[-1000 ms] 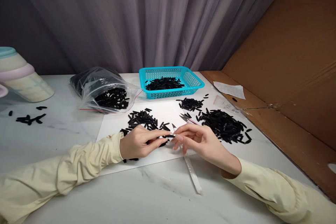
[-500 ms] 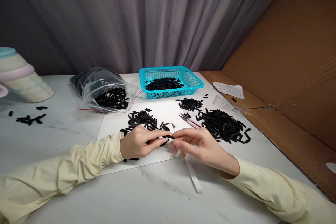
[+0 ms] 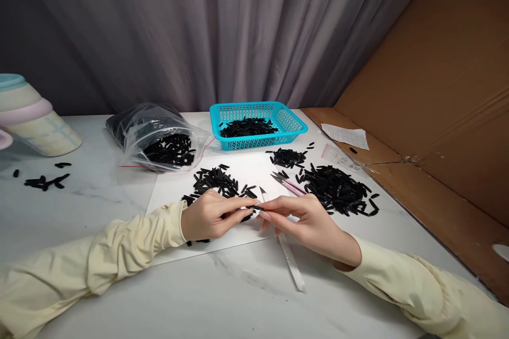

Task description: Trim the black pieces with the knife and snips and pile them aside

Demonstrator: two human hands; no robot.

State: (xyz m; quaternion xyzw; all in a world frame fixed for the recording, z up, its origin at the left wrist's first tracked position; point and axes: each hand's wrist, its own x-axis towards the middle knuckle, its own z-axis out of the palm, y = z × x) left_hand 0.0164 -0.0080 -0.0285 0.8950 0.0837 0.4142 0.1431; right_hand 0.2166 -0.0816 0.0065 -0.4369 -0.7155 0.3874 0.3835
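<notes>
Between my two hands is a small, narrow black piece (image 3: 255,207), dark and elongated with tapered ends; its exact kind is not clear. My left hand (image 3: 212,213) pinches its left end between thumb and fingers. On the right end, the thumb and fingertips of my right hand (image 3: 304,217) close around it. Beneath the hands lies a heap of similar black pieces (image 3: 217,180) on a white sheet (image 3: 167,249). A craft knife with a white handle (image 3: 292,265) runs under my right hand, its pointed blade showing beyond the fingers.
Pink-handled scissors (image 3: 292,185) lie beside a larger black heap (image 3: 338,188). Behind are a smaller heap (image 3: 288,157), a blue basket (image 3: 225,143) and an open zip bag (image 3: 131,143) holding black pieces. A tumbler (image 3: 47,127) stands left; cardboard (image 3: 437,90) walls the right.
My right fingertips have moved slightly left and closed onto the right end of the black piece. My left hand has hardly moved.
</notes>
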